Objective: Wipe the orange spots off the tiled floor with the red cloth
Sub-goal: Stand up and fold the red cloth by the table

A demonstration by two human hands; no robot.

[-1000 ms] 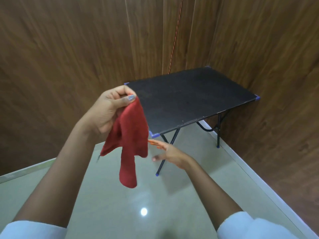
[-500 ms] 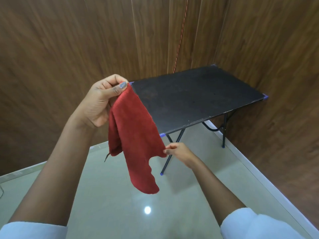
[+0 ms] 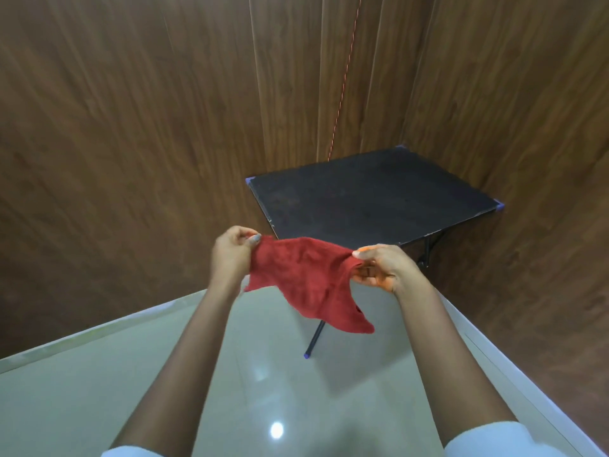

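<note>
The red cloth is stretched in the air between both hands, its lower corner hanging toward the floor. My left hand pinches its left top corner. My right hand grips the right top corner; its fingertips carry orange stain. The pale glossy tiled floor lies below. No orange spots show on the visible floor.
A black folding table with blue corner caps stands in the corner just beyond the cloth, one leg reaching the floor. Brown wood-panel walls close the left, back and right. A white skirting runs along the right wall.
My right hand has taken hold of the cloth's free corner and pulled it right, spreading the cloth. Both hands have moved lower in the frame as the view tilted up.
</note>
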